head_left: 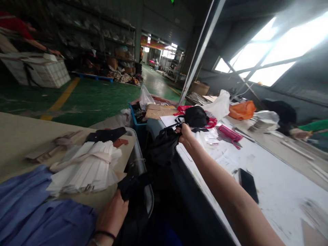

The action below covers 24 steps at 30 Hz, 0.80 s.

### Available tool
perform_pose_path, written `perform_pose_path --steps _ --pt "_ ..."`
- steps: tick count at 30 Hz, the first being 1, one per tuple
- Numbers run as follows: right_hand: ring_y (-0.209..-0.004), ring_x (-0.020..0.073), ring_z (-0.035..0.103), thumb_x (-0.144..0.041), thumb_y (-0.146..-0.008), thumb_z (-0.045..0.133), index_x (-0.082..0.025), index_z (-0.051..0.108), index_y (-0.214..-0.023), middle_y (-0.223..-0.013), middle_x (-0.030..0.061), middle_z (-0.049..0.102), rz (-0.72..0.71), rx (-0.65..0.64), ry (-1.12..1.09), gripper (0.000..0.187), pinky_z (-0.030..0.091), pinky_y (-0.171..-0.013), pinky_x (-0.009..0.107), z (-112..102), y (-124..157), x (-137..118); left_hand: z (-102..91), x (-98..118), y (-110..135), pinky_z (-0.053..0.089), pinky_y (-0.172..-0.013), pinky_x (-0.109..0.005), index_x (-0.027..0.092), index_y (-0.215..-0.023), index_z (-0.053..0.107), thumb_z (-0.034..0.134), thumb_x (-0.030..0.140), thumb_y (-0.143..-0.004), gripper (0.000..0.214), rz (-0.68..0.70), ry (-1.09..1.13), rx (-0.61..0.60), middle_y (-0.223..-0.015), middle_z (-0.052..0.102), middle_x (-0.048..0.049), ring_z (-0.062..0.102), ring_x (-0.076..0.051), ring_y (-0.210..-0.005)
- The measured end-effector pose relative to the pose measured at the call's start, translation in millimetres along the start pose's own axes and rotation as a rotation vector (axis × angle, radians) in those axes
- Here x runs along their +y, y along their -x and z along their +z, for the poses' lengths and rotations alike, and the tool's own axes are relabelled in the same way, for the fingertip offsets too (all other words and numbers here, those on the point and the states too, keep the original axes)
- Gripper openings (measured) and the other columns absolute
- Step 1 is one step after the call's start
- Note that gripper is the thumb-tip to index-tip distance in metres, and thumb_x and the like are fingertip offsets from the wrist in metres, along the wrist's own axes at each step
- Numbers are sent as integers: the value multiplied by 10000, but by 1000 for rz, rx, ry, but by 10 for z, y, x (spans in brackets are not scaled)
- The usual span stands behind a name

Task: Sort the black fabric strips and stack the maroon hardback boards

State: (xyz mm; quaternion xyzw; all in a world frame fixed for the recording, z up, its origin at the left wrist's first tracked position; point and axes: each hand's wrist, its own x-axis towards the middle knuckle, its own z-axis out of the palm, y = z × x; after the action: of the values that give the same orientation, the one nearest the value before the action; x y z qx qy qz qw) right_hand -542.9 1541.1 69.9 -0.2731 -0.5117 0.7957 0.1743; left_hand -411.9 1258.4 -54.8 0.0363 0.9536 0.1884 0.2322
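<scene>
No text, label, brand or number can be read with certainty. Beyond the right hand (183, 132) and the black fabric (165, 145) it grips, slightly to the left, small white letter-like marks (164, 104) stand out just behind a tan cardboard piece (159, 112); they are too small and blurred to spell out, and the surface that bears them cannot be made out. To the right of that same grip, and a little nearer, loose thin papers (222, 153) show faint grey traces, either print or creases; which, the blur hides.
</scene>
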Motion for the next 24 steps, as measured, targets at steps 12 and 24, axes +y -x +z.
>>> perform_pose_path --steps 12,24 --pt "-326 55 229 -152 -702 414 -217 232 -541 -424 -76 223 254 -65 34 251 254 -302 147 -1018 944 -262 -112 300 138 415 -663 -299 138 -1085 484 450 150 -862 226 87 -22 287 -868 665 -98 637 -247 -845" --pt "-396 92 383 -240 -710 393 -170 419 -464 -424 -9 351 373 -171 289 257 340 -418 191 -1425 1726 -308 -143 369 360 443 -774 -338 94 -1022 518 488 63 -775 250 221 -103 405 -885 634 -129 602 -275 -874"
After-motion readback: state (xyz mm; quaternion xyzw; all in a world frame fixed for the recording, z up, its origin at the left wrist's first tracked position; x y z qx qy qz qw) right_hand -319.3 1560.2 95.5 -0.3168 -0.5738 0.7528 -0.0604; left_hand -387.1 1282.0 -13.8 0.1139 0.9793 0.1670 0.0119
